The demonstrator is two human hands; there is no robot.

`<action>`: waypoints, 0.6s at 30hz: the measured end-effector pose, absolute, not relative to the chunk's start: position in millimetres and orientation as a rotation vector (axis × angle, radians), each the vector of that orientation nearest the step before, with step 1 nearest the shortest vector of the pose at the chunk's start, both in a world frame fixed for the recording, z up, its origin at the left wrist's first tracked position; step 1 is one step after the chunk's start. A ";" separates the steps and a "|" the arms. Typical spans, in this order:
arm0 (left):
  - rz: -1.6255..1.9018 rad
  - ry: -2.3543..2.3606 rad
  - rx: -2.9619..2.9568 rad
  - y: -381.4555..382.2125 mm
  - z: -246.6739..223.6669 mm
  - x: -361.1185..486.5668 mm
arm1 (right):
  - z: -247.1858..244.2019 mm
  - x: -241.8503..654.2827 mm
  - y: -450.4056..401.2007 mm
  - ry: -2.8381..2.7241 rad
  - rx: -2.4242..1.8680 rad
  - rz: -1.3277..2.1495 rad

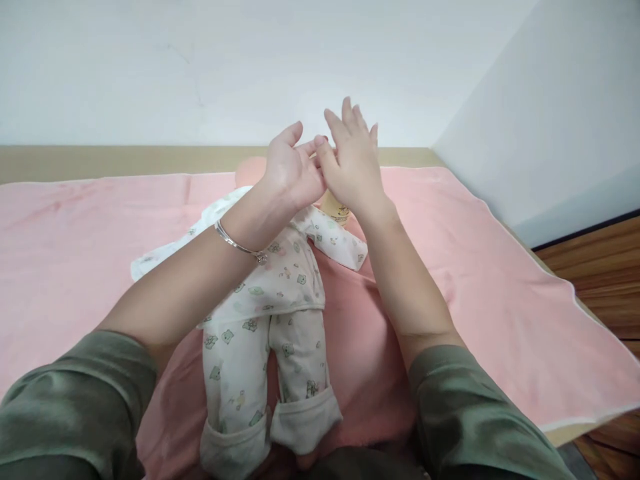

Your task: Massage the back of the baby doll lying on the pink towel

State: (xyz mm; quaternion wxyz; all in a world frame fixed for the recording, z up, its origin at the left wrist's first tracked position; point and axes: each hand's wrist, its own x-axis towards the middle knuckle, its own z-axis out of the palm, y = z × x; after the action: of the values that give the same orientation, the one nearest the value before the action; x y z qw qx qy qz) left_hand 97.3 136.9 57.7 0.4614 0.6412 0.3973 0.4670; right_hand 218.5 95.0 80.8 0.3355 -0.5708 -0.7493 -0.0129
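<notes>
My left hand [295, 172] is raised palm up with its thumb out and nothing seen in it. My right hand [354, 163] faces palm down with fingers spread, its thumb across the left fingertips. Below them a small doll-like figure in a white printed top [290, 273] and matching trousers [240, 380] with turned-up cuffs lies on a pink cloth [500, 287]. Part of its peach-coloured head [249, 172] shows behind my left wrist; the rest is hidden. A yellowish container with dark print [335, 210] stands partly hidden behind my right hand, beside the figure's sleeve.
The pink cloth covers a light wooden tabletop [100, 159] that meets a white wall [150, 73] at the back. Another wall [565, 133] rises at right, above brown wood panelling [595, 273]. A silver bracelet [240, 245] circles my left wrist.
</notes>
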 end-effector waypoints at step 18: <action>0.919 0.865 1.127 44.9 90.8 27.1 | 57.0 211.4 132.5 -1.836 -1.660 -0.036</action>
State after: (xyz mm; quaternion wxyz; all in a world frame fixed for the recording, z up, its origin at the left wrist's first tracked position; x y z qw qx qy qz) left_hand 27.1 44.9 90.8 0.6630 0.4986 0.3826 0.4067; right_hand 211.4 132.5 57.0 0.3272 -0.6337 -0.7008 -0.0137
